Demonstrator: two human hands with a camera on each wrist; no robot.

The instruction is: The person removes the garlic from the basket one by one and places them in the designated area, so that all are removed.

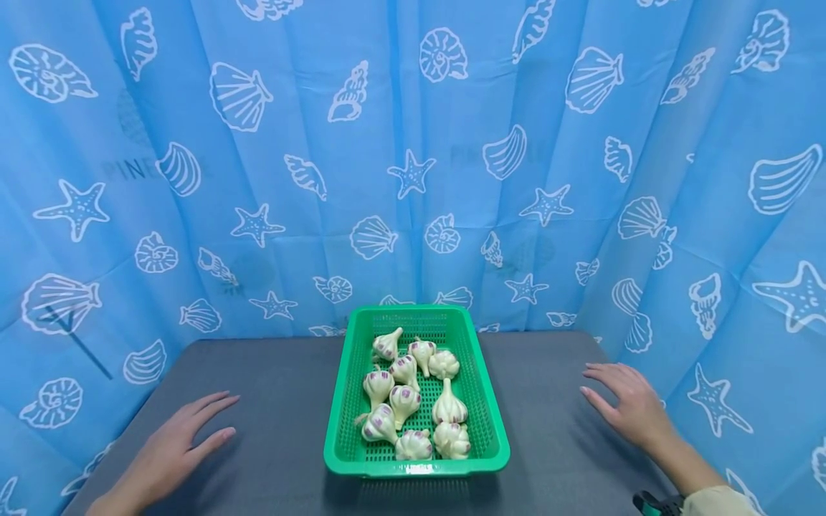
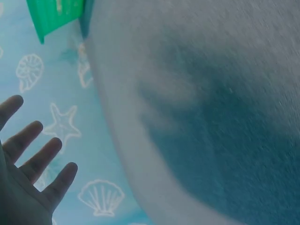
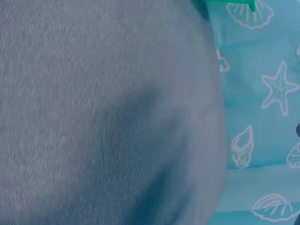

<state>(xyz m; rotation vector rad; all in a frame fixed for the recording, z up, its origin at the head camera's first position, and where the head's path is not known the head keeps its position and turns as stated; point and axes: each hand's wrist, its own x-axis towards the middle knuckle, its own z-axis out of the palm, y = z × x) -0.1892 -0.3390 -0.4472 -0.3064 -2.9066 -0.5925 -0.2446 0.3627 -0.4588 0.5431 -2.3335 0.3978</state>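
Observation:
In the head view a green plastic basket (image 1: 337, 401) stands in the middle of the grey table. Several garlic bulbs (image 1: 449, 405) lie loose inside it, white with purple patches. To the left of the basket is my left hand (image 1: 171, 448), fingers extended and nothing held. My right hand (image 1: 627, 401) is off to the basket's right, also holding nothing, with its fingers relaxed. Both hands are well apart from the basket. The left wrist view shows the spread fingers (image 2: 42, 159) of the left hand and a corner of the basket (image 2: 54, 18).
The grey table (image 1: 271, 423) reaches out on both sides of the basket. A blue curtain (image 1: 361, 186) with white shells and starfish hangs behind the table and along its sides. A dark band (image 1: 654, 504) is on the right wrist, by a beige sleeve (image 1: 719, 502).

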